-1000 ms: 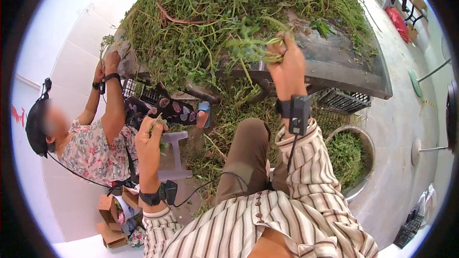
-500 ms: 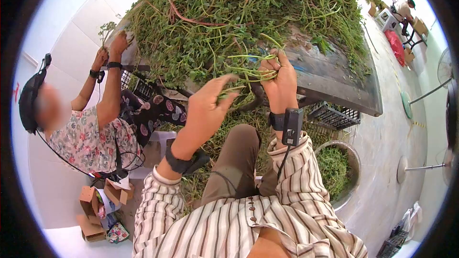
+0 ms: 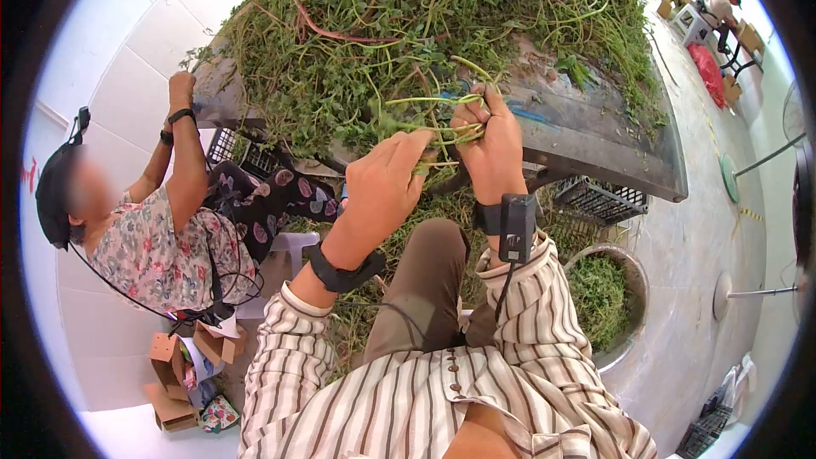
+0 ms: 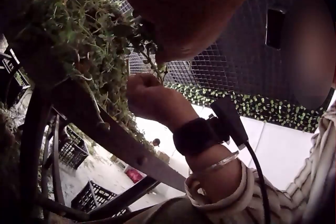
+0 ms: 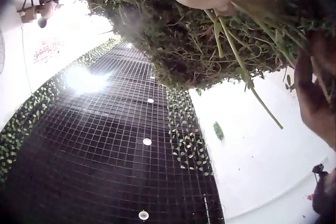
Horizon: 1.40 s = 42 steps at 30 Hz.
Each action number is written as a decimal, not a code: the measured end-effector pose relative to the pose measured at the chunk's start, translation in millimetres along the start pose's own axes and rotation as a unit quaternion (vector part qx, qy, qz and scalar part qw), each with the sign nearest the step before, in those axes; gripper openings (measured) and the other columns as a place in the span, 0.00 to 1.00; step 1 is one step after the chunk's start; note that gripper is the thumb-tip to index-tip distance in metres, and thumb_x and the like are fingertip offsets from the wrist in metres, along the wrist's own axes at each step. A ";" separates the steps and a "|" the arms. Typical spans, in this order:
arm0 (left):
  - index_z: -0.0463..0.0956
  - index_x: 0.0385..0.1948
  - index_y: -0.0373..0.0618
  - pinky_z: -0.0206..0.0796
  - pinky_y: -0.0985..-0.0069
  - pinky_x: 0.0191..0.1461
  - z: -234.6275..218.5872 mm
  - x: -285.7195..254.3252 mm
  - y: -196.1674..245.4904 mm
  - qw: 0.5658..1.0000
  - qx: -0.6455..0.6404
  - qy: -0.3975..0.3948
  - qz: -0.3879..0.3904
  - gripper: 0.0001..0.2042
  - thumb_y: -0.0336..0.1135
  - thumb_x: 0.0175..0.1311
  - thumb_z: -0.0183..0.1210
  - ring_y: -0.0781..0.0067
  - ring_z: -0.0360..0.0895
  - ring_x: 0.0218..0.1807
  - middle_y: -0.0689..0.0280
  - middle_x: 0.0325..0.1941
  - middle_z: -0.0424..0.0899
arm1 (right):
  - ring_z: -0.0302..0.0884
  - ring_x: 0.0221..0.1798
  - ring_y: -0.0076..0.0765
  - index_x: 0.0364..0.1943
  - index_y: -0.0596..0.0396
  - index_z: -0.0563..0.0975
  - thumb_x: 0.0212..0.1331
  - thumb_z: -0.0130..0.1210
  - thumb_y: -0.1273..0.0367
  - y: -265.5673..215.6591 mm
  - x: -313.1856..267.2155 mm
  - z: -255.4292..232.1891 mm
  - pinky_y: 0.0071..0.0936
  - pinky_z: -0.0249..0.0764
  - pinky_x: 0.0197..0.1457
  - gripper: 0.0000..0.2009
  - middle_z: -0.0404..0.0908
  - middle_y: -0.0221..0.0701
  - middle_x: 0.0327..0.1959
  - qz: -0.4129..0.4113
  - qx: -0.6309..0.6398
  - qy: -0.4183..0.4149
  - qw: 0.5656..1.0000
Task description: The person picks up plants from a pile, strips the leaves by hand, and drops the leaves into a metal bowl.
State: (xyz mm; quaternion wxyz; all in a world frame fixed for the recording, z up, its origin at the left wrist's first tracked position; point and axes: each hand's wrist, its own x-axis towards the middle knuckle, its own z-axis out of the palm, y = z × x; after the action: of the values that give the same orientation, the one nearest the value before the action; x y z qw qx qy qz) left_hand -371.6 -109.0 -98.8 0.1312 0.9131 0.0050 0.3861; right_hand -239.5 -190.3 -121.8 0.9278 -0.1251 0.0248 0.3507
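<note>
Several long green stems (image 3: 416, 101) stick out to the left from my right hand (image 3: 493, 143), which grips them in front of the table edge. At their left ends my left hand (image 3: 382, 183) pinches the same bunch with thumb and fingers. In the right wrist view one bare stem (image 5: 247, 71) hangs from the right hand's fingers, and the left hand (image 5: 315, 95) shows at the right edge. Behind both hands a big heap of leafy greens (image 3: 365, 68) covers most of the dark table (image 3: 595, 132).
A round tub (image 3: 642, 289) of trimmed greens stands right of my knee. Black crates (image 3: 602, 201) sit under the table, and loose greens litter the floor. At the left another person (image 3: 183, 238) sits by the heap. Cardboard boxes (image 3: 174, 374) lie low at the left.
My left hand has come from the far left, where it held a small green piece, over to the stems in my right hand. The right hand has shifted slightly left and down.
</note>
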 end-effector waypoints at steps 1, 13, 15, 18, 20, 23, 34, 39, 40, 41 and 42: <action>0.74 0.37 0.43 0.68 0.74 0.29 -0.4 -0.2 0.1 1.000 0.000 0.007 0.011 0.14 0.24 0.45 0.61 0.61 0.77 0.29 0.62 0.31 0.79 | 0.52 0.18 0.19 0.32 0.53 0.68 0.65 0.42 0.65 0.1 -0.5 -0.2 0.19 0.50 0.19 0.08 0.57 0.21 0.15 -0.002 0.001 -0.006 1.000; 0.76 0.32 0.40 0.66 0.71 0.28 -7.9 -8.4 8.3 0.997 0.018 -0.072 0.001 0.13 0.21 0.40 0.57 0.60 0.73 0.28 0.61 0.26 0.72 | 0.50 0.18 0.20 0.31 0.54 0.67 0.66 0.41 0.66 1.9 -2.4 3.6 0.20 0.50 0.21 0.08 0.56 0.22 0.15 0.000 0.001 0.026 1.000; 0.75 0.32 0.41 0.66 0.71 0.29 -17.5 -12.7 13.3 0.996 0.014 -0.086 -0.004 0.13 0.21 0.39 0.57 0.61 0.73 0.31 0.62 0.26 0.70 | 0.50 0.18 0.20 0.32 0.55 0.66 0.66 0.40 0.66 1.6 -1.1 0.8 0.21 0.49 0.20 0.08 0.56 0.22 0.15 -0.009 0.006 0.027 1.000; 0.74 0.31 0.42 0.66 0.70 0.29 -26.7 -24.4 12.6 0.995 0.016 -0.099 -0.013 0.13 0.20 0.39 0.55 0.62 0.72 0.32 0.63 0.27 0.68 | 0.50 0.19 0.21 0.33 0.55 0.66 0.66 0.39 0.66 6.6 -0.9 -2.2 0.21 0.50 0.21 0.08 0.56 0.23 0.16 -0.011 0.005 0.005 1.000; 0.74 0.31 0.42 0.66 0.69 0.29 -33.1 -31.9 12.9 0.994 0.021 -0.102 -0.017 0.14 0.19 0.38 0.55 0.61 0.72 0.31 0.63 0.27 0.68 | 0.51 0.19 0.21 0.34 0.55 0.66 0.66 0.39 0.66 18.4 -5.7 2.4 0.21 0.52 0.21 0.08 0.56 0.23 0.17 -0.007 -0.042 0.022 0.999; 0.74 0.30 0.41 0.64 0.68 0.27 -43.1 -43.7 15.4 0.988 0.009 -0.136 -0.071 0.13 0.19 0.37 0.55 0.59 0.71 0.28 0.62 0.26 0.68 | 0.51 0.19 0.22 0.34 0.55 0.66 0.66 0.40 0.65 29.8 -2.7 3.1 0.22 0.52 0.21 0.08 0.56 0.23 0.17 0.007 -0.020 0.030 0.999; 0.73 0.28 0.40 0.63 0.70 0.30 -85.6 -117.7 7.6 0.958 -0.034 -0.205 -0.200 0.09 0.18 0.43 0.53 0.57 0.70 0.28 0.60 0.27 0.68 | 0.55 0.21 0.23 0.33 0.55 0.66 0.65 0.42 0.66 -22.2 33.3 -16.9 0.23 0.55 0.20 0.08 0.59 0.25 0.19 -0.246 -0.193 0.008 0.950; 0.70 0.28 0.38 0.64 0.74 0.32 -89.0 -103.9 -3.0 0.968 -0.013 -0.108 -0.228 0.02 0.23 0.54 0.52 0.62 0.69 0.30 0.61 0.31 0.68 | 0.57 0.21 0.23 0.33 0.54 0.67 0.66 0.39 0.65 -22.7 7.1 -4.2 0.21 0.54 0.20 0.09 0.59 0.27 0.20 -0.080 -0.043 0.051 0.995; 0.69 0.29 0.38 0.64 0.74 0.33 -85.4 -94.6 -6.4 0.979 -0.003 -0.074 -0.191 0.02 0.25 0.57 0.52 0.63 0.69 0.30 0.61 0.32 0.67 | 0.57 0.21 0.23 0.33 0.54 0.67 0.66 0.39 0.65 -16.4 7.0 -10.6 0.21 0.54 0.20 0.09 0.59 0.27 0.20 -0.074 -0.049 0.046 0.995; 0.68 0.30 0.37 0.63 0.75 0.33 -80.9 -83.7 -2.8 0.974 -0.060 -0.054 -0.211 0.03 0.27 0.61 0.50 0.62 0.68 0.29 0.60 0.30 0.68 | 0.56 0.21 0.23 0.33 0.55 0.67 0.66 0.39 0.65 -9.1 6.1 -13.1 0.21 0.53 0.20 0.09 0.58 0.26 0.20 -0.052 -0.032 0.010 0.998; 0.68 0.30 0.37 0.63 0.75 0.33 -78.9 -73.0 0.0 0.974 -0.057 -0.048 -0.213 0.03 0.27 0.61 0.50 0.62 0.68 0.29 0.60 0.30 0.68 | 0.55 0.20 0.22 0.33 0.55 0.67 0.66 0.39 0.65 -3.0 6.1 -14.9 0.20 0.52 0.20 0.09 0.58 0.25 0.19 -0.030 -0.014 -0.026 0.999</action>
State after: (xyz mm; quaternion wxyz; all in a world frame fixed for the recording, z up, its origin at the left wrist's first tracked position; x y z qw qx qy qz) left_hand -478.6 -98.5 -97.5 0.2624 0.8994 0.1710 0.3048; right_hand -232.3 -192.2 -136.4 0.9365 -0.1294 -0.0075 0.3259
